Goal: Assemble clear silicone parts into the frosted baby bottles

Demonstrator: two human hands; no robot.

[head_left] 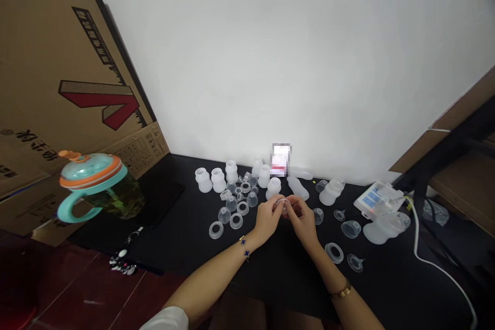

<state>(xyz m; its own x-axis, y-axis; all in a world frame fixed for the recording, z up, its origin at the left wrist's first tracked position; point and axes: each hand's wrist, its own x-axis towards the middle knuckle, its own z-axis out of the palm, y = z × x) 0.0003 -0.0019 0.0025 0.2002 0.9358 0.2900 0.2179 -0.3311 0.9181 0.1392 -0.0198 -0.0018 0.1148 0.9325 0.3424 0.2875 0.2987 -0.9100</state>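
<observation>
My left hand point(267, 220) and my right hand point(304, 220) meet over the black table, fingers closed around a small clear ring-shaped part point(284, 200). Fingers cover most of that part, so its exact kind is hidden. Just beyond them stands a white open-necked baby bottle point(274, 186). Left of my hands lie several translucent collar rings point(236, 220) and clear dome-shaped pieces point(224, 215). To the right are a clear dome point(318, 215), a flat ring point(334, 252) and clear funnel-like discs point(355, 262).
White bottles point(203, 180) line the wall side, near a lit phone point(280, 159). A teal-lidded jug point(100, 185) stands left, before a large cardboard box point(65, 62). At right are a white device point(379, 200), its cable point(416, 237) and a bottle lying down point(381, 229).
</observation>
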